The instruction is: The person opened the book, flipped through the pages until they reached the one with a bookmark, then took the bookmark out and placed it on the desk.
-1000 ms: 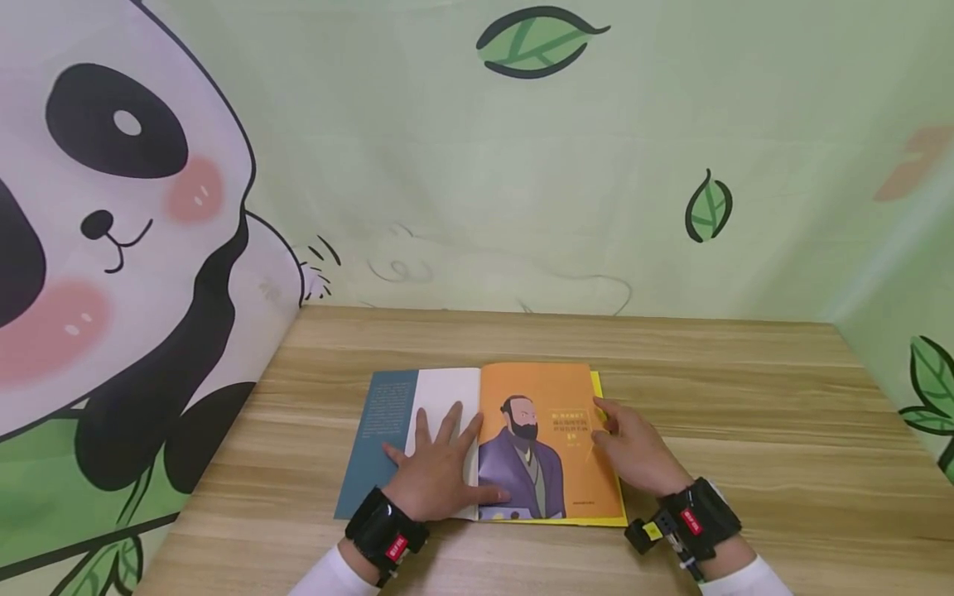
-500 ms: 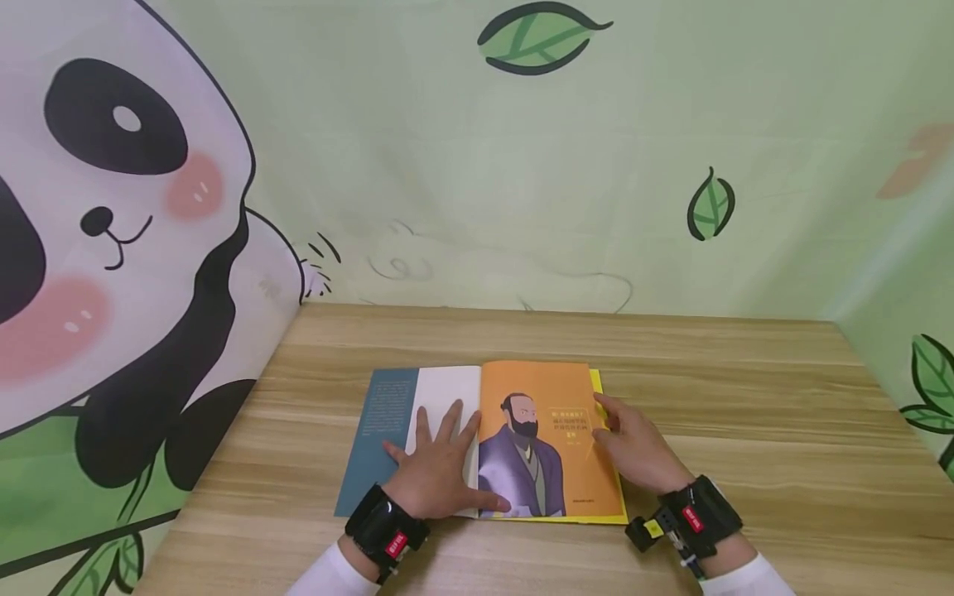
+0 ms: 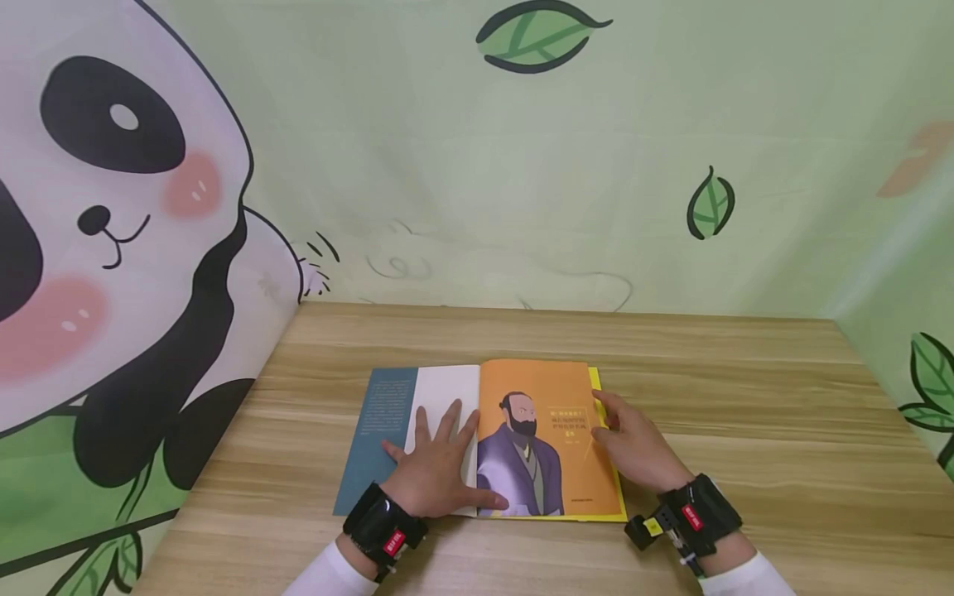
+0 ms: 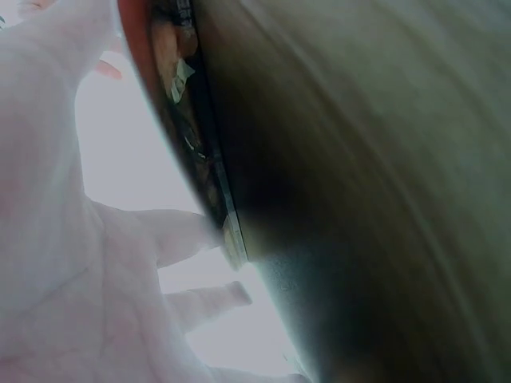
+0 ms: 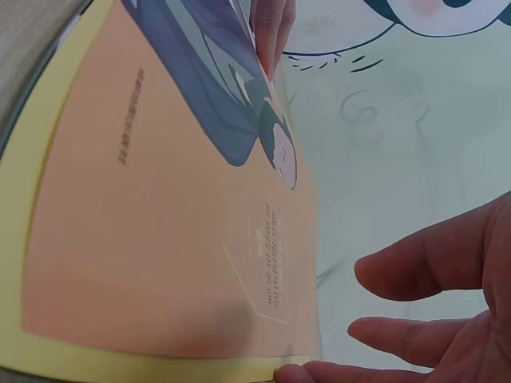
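An open picture book (image 3: pixel 589 488) lies on the wooden table. Its left side has a blue flap (image 3: pixel 383 414) beside a white page (image 3: pixel 447 385); the right side is an orange page (image 3: pixel 537 377) with a drawn bearded figure in a purple robe. My left hand (image 3: pixel 432 476) rests spread over the white page, thumb reaching across the fold onto the orange page. At the book's right edge is my right hand (image 3: pixel 641 447), fingers loosely bent. In the right wrist view, one fingertip of the right hand (image 5: pixel 447 327) touches the yellow border (image 5: pixel 160 367), and the other fingers stand apart from the page.
The wooden table (image 3: pixel 745 397) extends around the book. Behind it stands a pale green backdrop (image 3: pixel 417 149) with a large panda (image 3: pixel 142 215) at left and painted leaves. Each wrist wears a black camera band (image 3: pixel 701 517).
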Motion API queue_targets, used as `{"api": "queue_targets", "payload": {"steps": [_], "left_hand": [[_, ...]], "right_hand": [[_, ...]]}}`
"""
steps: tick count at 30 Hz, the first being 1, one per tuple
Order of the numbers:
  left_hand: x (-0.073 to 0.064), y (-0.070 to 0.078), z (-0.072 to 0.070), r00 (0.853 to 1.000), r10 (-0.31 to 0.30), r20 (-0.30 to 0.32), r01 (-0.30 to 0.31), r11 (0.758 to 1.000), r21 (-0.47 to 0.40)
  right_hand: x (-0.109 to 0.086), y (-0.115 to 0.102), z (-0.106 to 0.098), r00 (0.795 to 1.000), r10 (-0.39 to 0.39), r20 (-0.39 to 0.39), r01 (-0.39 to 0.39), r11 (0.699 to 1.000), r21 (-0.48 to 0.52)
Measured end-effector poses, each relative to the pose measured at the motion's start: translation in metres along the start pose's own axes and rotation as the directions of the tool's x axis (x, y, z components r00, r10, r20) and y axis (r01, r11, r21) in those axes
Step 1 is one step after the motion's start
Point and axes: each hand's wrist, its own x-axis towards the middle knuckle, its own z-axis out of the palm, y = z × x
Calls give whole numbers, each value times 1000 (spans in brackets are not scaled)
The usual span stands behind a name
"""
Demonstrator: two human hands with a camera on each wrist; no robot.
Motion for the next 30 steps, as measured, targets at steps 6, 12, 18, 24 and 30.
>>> {"api": "queue_targets", "payload": {"steps": [6,12,18,24,30], "left_hand": [[0,1,1,1000,-10,6,10,1000,-3],[1,0,2,1000,-8,7,8,1000,-4],[1,0,3,1000,-8,3,8,1000,0],[1,0,3,1000,-11,2,11,1000,2],[1,0,3,1000,-10,0,10,1000,2]], "right_hand": [[0,1,1,1000,-7,4,7,1000,-20],[0,1,1,1000,-3,7,3,1000,-30],[1,2,2,1000,0,10,0,1000,-21],[1,2,2,1000,-4,10,4,1000,-17],[1,2,2,1000,-5,12,5,1000,-2]]}}
